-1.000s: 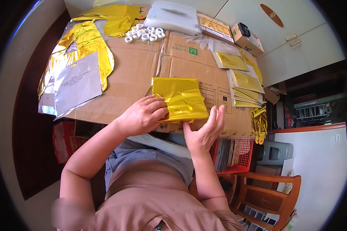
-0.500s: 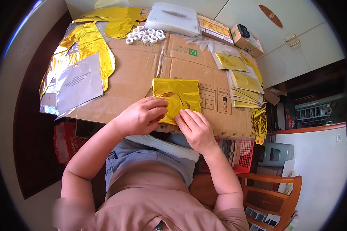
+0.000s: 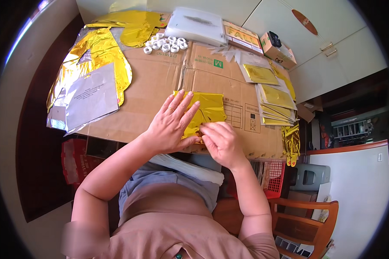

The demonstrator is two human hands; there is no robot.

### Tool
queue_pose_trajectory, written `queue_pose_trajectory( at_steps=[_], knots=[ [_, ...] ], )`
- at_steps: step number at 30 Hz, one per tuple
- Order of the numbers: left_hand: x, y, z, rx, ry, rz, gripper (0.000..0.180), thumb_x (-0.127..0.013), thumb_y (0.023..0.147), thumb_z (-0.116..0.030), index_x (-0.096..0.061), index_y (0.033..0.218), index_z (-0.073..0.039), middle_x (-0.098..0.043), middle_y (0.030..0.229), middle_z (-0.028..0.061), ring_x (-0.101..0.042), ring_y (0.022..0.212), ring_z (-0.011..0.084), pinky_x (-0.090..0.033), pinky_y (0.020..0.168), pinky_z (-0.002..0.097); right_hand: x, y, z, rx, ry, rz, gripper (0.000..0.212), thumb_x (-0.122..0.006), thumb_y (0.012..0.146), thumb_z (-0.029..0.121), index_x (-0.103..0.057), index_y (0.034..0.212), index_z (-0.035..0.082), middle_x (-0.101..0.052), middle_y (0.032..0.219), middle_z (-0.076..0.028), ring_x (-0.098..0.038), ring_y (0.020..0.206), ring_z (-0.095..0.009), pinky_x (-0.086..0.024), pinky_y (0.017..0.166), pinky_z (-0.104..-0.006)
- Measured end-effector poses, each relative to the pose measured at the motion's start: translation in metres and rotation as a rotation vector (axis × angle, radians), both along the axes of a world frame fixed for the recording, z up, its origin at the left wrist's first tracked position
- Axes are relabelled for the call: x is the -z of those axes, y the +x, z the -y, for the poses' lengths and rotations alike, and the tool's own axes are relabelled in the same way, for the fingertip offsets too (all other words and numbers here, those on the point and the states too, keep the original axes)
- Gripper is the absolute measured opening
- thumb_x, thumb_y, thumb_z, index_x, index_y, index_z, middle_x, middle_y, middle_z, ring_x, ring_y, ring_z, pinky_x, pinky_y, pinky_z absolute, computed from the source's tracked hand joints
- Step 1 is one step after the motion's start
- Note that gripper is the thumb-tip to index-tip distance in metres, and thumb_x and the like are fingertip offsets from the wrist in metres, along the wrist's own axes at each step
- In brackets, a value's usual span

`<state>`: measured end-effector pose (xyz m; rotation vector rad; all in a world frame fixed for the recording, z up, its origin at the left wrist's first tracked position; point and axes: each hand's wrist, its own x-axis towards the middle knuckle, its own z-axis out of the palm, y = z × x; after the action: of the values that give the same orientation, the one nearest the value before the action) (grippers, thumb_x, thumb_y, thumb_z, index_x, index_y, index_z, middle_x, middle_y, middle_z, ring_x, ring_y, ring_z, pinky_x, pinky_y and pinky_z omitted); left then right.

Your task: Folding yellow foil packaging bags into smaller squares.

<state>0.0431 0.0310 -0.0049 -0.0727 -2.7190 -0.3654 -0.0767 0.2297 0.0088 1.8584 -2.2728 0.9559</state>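
Note:
A folded gold foil balloon lies flat in a square on the cardboard, close to the front edge. My left hand rests over its left side, fingers stretched and spread, the thumb reaching along the near edge. At the near right part of the foil, my right hand is closed, its thumb and fingertips pinching the foil. The left part of the foil is hidden under my left hand.
Flattened cardboard covers the table. Larger gold foil balloons and a grey printed sheet lie left. White ribbon rolls, a clear plastic stack and boxes stand behind. Packed foil packets lie right.
My left hand has opened from a curled grip and now lies spread across the foil. My right hand has gone from flat fingers to a pinch at the near edge.

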Motion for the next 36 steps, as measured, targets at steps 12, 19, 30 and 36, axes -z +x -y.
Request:
queue_pose_trajectory(
  at_steps=[12, 19, 30, 36],
  knots=[
    [0.012, -0.003, 0.003, -0.056, -0.121, 0.169, 0.092, -0.045, 0.092, -0.069, -0.034, 0.154, -0.002, -0.025, 0.161, 0.0245, -0.017, 0.152, 0.0410, -0.010, 0.124, 0.0519, 0.005, -0.022, 0.042, 0.175, 0.246, -0.218, 0.062, -0.051, 0.101, 0.043, -0.041, 0.151, 0.007, -0.032, 0.160, -0.019, -0.027, 0.148, -0.038, -0.017, 0.121, -0.0569],
    [0.012, -0.003, 0.004, -0.044, -0.146, 0.173, 0.096, -0.044, 0.090, -0.073, -0.035, 0.153, 0.000, -0.026, 0.161, 0.0254, -0.018, 0.152, 0.0409, -0.010, 0.124, 0.0516, 0.030, -0.030, 0.036, 0.263, 0.361, -0.180, 0.076, -0.044, 0.101, 0.054, -0.026, 0.158, 0.008, -0.021, 0.164, -0.021, -0.019, 0.152, -0.040, -0.009, 0.121, -0.0608],
    [0.007, -0.001, 0.014, -0.046, -0.093, 0.175, 0.106, -0.048, 0.084, -0.080, -0.038, 0.150, 0.002, -0.029, 0.159, 0.0252, -0.022, 0.151, 0.0387, -0.013, 0.123, 0.0506, 0.024, -0.029, 0.032, 0.321, 0.327, -0.093, 0.078, -0.044, 0.100, 0.059, -0.031, 0.156, 0.006, -0.023, 0.162, -0.024, -0.020, 0.151, -0.042, -0.007, 0.122, -0.0587],
    [-0.004, -0.006, 0.019, -0.023, -0.013, 0.160, 0.107, -0.052, 0.080, -0.081, -0.044, 0.145, 0.003, -0.037, 0.154, 0.0244, -0.027, 0.148, 0.0398, -0.014, 0.123, 0.0516, 0.019, -0.054, 0.018, 0.266, -0.058, 0.295, 0.053, -0.061, 0.099, 0.032, -0.051, 0.140, 0.000, -0.054, 0.140, -0.023, -0.048, 0.133, -0.039, -0.037, 0.113, -0.0453]
  ],
)
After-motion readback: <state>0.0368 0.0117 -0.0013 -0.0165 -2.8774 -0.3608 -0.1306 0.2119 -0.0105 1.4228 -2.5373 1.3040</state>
